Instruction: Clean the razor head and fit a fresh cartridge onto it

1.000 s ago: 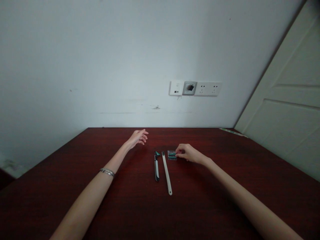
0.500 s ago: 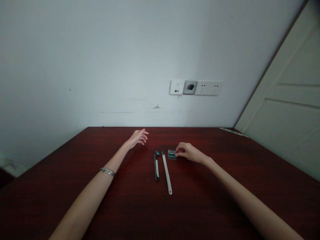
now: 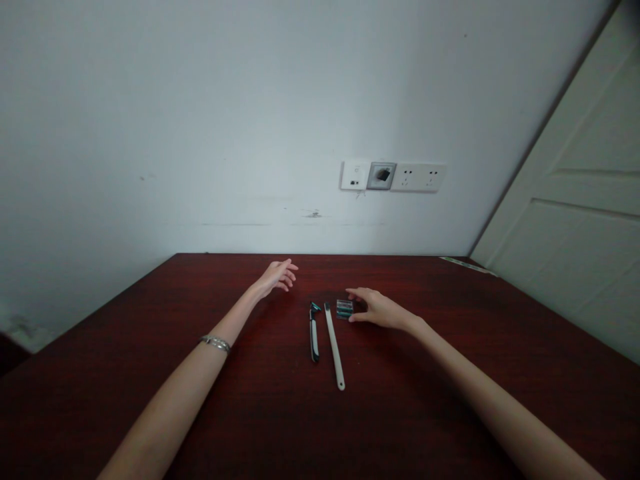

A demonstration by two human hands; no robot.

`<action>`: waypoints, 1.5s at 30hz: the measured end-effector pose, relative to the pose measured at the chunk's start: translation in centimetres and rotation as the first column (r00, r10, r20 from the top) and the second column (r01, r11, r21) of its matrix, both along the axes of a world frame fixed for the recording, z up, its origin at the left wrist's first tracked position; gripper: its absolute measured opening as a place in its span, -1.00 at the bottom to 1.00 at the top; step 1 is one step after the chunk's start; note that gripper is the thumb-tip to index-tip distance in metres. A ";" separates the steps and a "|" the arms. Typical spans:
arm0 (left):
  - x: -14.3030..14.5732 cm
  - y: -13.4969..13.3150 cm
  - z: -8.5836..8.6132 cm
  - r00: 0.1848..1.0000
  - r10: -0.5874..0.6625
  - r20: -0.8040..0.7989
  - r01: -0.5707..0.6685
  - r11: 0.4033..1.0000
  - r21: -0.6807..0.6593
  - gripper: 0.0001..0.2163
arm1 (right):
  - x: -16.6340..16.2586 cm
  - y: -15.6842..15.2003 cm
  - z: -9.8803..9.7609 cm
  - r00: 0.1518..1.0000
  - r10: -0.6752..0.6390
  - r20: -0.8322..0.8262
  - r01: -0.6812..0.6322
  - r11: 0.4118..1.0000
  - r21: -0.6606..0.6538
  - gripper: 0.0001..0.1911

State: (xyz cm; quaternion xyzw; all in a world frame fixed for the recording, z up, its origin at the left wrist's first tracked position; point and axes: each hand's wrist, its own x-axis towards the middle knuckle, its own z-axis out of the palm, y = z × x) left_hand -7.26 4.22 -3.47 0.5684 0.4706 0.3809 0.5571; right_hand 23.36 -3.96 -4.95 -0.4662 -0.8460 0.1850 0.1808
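On the dark red table [image 3: 280,413] lie a black razor [image 3: 313,331] with a teal head, a long white stick-like handle [image 3: 333,345] beside it, and a small clear case of teal blade cartridges [image 3: 344,309]. My right hand [image 3: 376,309] sits just right of the case, forefinger and thumb spread on either side of it and holding nothing. My left hand [image 3: 277,275] rests farther back on the left, fingers loosely apart and empty. A silver bracelet [image 3: 215,343] circles my left wrist.
A white wall with a socket panel [image 3: 392,177] rises behind the table. A pale door [image 3: 575,207] stands at the right. A thin green-white strip [image 3: 465,264] lies at the table's far right corner.
My right hand has opened from a pinch on the cartridge case; its fingers now spread around the case. The left hand has stayed put.
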 end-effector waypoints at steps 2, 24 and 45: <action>0.0 0.0 0.0 1.000 0.005 -0.008 -0.005 1.000 -0.004 -0.63 | 0.0 0.0 0.0 1.000 0.011 0.010 -0.012 1.000 0.006 -0.25; 0.2 0.0 0.7 0.981 0.041 -0.191 -0.034 0.999 0.042 -0.59 | 0.7 0.1 0.5 0.999 0.027 -0.042 -0.028 1.000 -0.009 -0.29; 4.8 -10.7 3.3 0.475 -0.086 -0.876 0.292 0.954 0.065 -0.65 | 0.3 -0.9 3.0 0.994 -0.026 -0.109 0.037 0.994 0.100 -0.63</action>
